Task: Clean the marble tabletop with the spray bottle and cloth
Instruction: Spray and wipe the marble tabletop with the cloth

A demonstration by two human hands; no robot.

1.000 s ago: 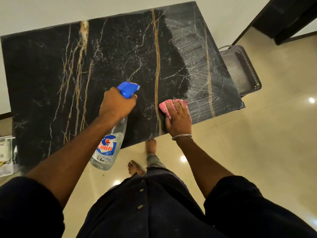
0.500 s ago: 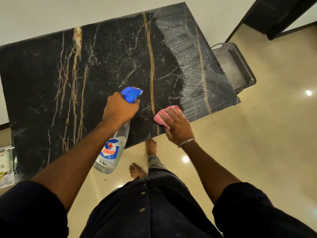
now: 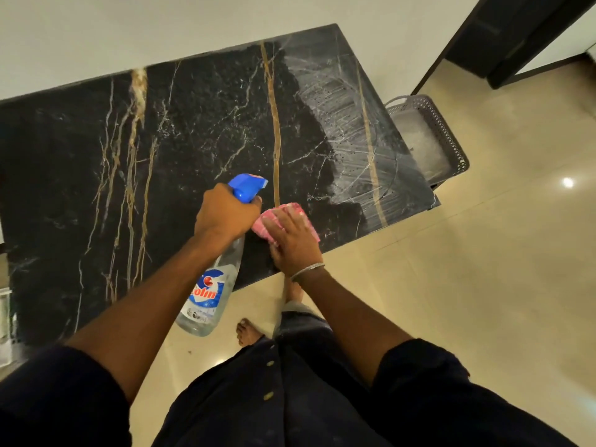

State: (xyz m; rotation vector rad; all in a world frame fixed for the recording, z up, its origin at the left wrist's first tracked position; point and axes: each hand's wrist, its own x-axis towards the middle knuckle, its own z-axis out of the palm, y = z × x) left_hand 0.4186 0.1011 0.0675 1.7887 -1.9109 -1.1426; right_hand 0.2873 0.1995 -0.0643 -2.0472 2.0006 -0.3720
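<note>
The black marble tabletop [image 3: 180, 146] with gold and white veins fills the upper left. Its right end shows pale wet streaks [image 3: 348, 130]. My left hand [image 3: 225, 214] grips the neck of a clear spray bottle [image 3: 209, 295] with a blue trigger head [image 3: 246, 187]; the nozzle points over the table. My right hand [image 3: 292, 240] lies flat on a pink cloth [image 3: 288, 209], pressing it onto the marble near the front edge. The two hands almost touch.
A grey perforated plastic basket [image 3: 448, 137] stands on the floor just past the table's right end. Glossy beige floor tiles [image 3: 483, 269] spread to the right. A dark door frame [image 3: 503, 37] is at top right. My bare feet [image 3: 246, 332] are below the table's front edge.
My right hand has slid the pink cloth leftward along the front edge, away from the wet streaks and up against my left hand. The spray bottle stays in my left hand.
</note>
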